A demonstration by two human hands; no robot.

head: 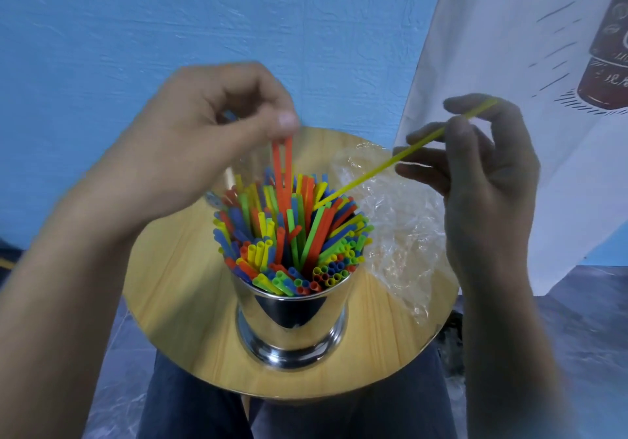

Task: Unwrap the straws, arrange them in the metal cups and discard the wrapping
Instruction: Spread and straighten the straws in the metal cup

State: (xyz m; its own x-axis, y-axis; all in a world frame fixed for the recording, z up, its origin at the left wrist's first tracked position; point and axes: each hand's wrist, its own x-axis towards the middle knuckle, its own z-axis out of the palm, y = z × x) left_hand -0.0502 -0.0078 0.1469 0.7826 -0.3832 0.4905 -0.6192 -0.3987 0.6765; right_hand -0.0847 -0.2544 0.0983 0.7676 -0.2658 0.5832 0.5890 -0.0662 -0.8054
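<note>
A shiny metal cup (292,316) stands near the front of a round wooden table (176,289), packed with several coloured straws (292,235). Above the cup, my left hand (210,133) pinches the tops of two orange straws (283,167) that stand upright among the others. To the right, my right hand (475,180) pinches a yellow straw (401,156); the straw slants down-left and its low end touches the bunch in the cup. Crumpled clear plastic wrapping (401,228) lies on the table right of the cup.
A white printed cloth (530,65) hangs at the right, close behind my right hand. A blue wall fills the background. My legs in dark trousers (190,401) are under the table's front edge. A small metal object (214,199) peeks out behind the cup.
</note>
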